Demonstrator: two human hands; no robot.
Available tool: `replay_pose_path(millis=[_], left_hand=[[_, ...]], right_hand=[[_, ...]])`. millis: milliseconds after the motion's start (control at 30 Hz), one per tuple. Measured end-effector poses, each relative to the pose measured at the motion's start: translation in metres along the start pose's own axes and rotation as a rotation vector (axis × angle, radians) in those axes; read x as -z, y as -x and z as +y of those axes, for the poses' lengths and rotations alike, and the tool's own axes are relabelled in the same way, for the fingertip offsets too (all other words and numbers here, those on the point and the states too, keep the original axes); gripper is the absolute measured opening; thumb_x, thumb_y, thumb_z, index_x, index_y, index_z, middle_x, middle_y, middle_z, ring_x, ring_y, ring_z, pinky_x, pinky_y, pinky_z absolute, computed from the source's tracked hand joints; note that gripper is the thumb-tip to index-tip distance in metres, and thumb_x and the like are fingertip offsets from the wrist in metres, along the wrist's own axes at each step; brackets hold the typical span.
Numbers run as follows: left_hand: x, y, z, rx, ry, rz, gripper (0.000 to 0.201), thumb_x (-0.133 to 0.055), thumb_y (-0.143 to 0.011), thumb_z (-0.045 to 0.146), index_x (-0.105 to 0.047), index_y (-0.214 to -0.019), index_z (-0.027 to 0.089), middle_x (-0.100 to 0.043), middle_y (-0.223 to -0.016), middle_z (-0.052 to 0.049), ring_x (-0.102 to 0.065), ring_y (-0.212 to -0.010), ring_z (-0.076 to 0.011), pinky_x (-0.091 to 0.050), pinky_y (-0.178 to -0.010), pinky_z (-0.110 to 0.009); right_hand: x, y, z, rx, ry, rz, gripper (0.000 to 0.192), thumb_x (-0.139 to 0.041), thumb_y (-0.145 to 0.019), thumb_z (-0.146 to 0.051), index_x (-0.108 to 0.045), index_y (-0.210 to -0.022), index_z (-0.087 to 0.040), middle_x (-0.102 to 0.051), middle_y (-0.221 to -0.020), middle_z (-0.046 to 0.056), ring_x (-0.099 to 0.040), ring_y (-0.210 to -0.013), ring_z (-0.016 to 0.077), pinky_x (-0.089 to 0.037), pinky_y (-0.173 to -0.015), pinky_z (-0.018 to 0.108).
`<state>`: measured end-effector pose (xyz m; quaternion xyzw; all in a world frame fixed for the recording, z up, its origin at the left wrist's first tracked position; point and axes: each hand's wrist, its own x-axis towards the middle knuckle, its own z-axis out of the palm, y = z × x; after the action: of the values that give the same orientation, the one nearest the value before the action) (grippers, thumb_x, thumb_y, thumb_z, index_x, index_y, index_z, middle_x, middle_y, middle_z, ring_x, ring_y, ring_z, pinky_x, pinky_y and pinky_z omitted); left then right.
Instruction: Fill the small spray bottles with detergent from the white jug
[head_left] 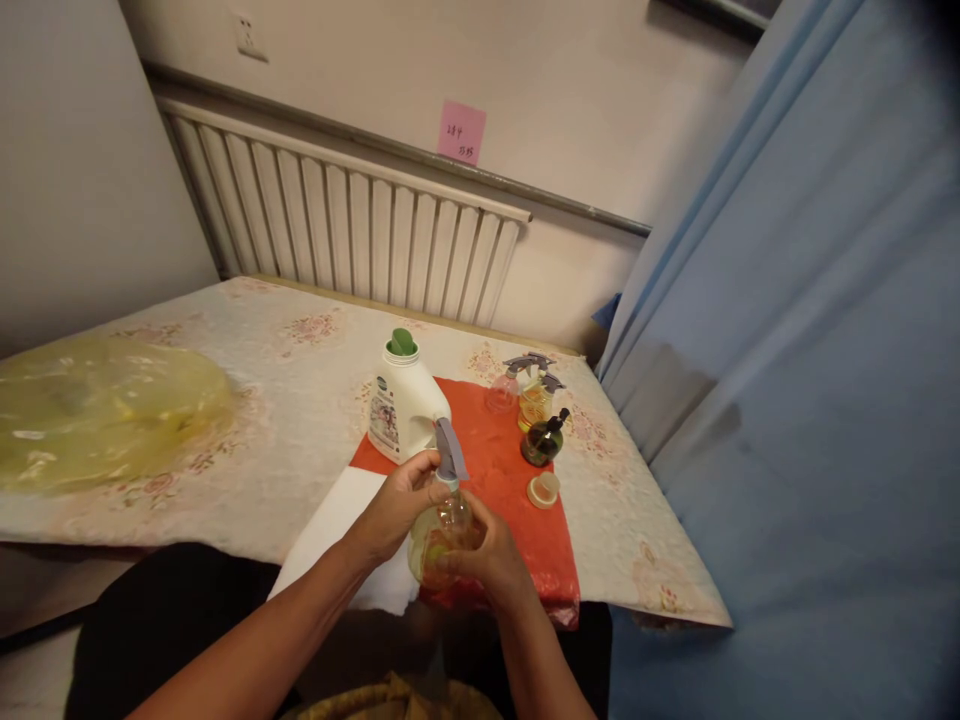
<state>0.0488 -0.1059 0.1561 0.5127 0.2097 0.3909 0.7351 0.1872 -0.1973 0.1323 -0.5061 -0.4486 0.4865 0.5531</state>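
A clear spray bottle (429,545) with a grey trigger head (450,450) is held upright near the table's front edge. My left hand (401,500) is closed round its neck, just under the trigger head. Lower down, my right hand (484,550) grips the bottle's body from the right side. Just behind stands a white detergent jug (409,400) with a green inner spout (402,342) showing at its open top. A white cloth or paper (330,530) lies under my left forearm, partly over a red mat (495,450).
Several bottles stand at the right: a pink spray bottle (501,394), a yellow one (534,408) and a dark green pump bottle (538,446). A pale cap (543,490) lies nearer. A yellow plastic bag (112,410) covers the left. A blue curtain (787,350) hangs along the right side.
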Motion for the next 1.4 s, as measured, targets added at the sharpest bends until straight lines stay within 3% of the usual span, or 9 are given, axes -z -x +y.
replay_pose_path(millis=[267, 567, 700, 933, 1167, 1300, 1400], left_hand=[[0.003, 0.005, -0.003, 0.023, 0.073, -0.014, 0.042, -0.075, -0.081, 0.036, -0.062, -0.119, 0.024, -0.069, -0.108, -0.004, -0.064, -0.097, -0.02, -0.046, -0.087, -0.03], [-0.01, 0.005, 0.004, -0.016, -0.089, 0.083, 0.037, -0.081, -0.074, 0.035, -0.063, -0.103, 0.02, -0.068, -0.095, 0.0, -0.063, -0.094, -0.0197, -0.047, -0.086, -0.029], [-0.004, 0.001, 0.001, 0.018, -0.068, 0.034, 0.045, -0.079, -0.076, 0.038, -0.064, -0.115, 0.02, -0.071, -0.104, -0.003, -0.064, -0.103, -0.0227, -0.046, -0.092, -0.033], [0.014, -0.004, -0.007, 0.059, -0.072, -0.06, 0.047, -0.08, -0.074, 0.046, -0.07, -0.109, 0.015, -0.073, -0.11, -0.009, -0.065, -0.107, -0.0283, -0.045, -0.098, -0.039], [0.004, -0.004, -0.008, -0.036, 0.008, -0.099, 0.051, -0.076, -0.081, 0.037, -0.062, -0.126, 0.02, -0.068, -0.128, -0.01, -0.061, -0.12, -0.0263, -0.044, -0.104, -0.038], [0.003, -0.006, -0.007, -0.017, -0.027, -0.073, 0.053, -0.082, -0.073, 0.033, -0.064, -0.121, 0.018, -0.07, -0.123, -0.009, -0.063, -0.116, -0.0266, -0.047, -0.098, -0.036], [0.006, -0.008, -0.003, 0.031, -0.048, -0.166, 0.048, -0.08, -0.075, 0.038, -0.067, -0.115, 0.016, -0.071, -0.119, -0.01, -0.064, -0.113, -0.0275, -0.048, -0.095, -0.035]], right_hand=[[0.001, -0.001, 0.004, 0.006, -0.009, 0.002, 0.074, -0.089, -0.052, -0.025, -0.067, -0.122, -0.024, -0.075, -0.107, 0.002, -0.069, -0.098, 0.0249, -0.055, -0.087, 0.037], [-0.001, 0.0, -0.004, -0.012, 0.051, 0.065, 0.078, -0.089, -0.049, -0.021, -0.066, -0.123, -0.023, -0.075, -0.111, 0.004, -0.069, -0.102, 0.0275, -0.055, -0.091, 0.042], [0.0, 0.001, -0.005, -0.019, 0.136, 0.123, 0.078, -0.088, -0.046, -0.02, -0.067, -0.122, -0.021, -0.074, -0.112, 0.005, -0.068, -0.104, 0.0288, -0.053, -0.094, 0.044], [0.002, 0.0, 0.0, -0.038, 0.169, 0.139, 0.083, -0.088, -0.045, -0.021, -0.065, -0.125, -0.02, -0.073, -0.118, 0.007, -0.066, -0.11, 0.0303, -0.051, -0.098, 0.045], [0.002, 0.0, -0.011, 0.009, 0.104, 0.052, 0.077, -0.088, -0.051, -0.023, -0.067, -0.125, -0.021, -0.076, -0.107, 0.005, -0.069, -0.102, 0.0295, -0.054, -0.093, 0.042], [0.002, 0.002, -0.014, -0.027, 0.123, 0.071, 0.076, -0.088, -0.049, -0.02, -0.067, -0.123, -0.021, -0.076, -0.107, 0.005, -0.071, -0.097, 0.0284, -0.056, -0.088, 0.041], [0.003, 0.004, -0.012, -0.062, 0.127, 0.075, 0.068, -0.087, -0.05, -0.021, -0.07, -0.115, -0.02, -0.075, -0.112, 0.005, -0.07, -0.094, 0.0265, -0.057, -0.083, 0.038]])
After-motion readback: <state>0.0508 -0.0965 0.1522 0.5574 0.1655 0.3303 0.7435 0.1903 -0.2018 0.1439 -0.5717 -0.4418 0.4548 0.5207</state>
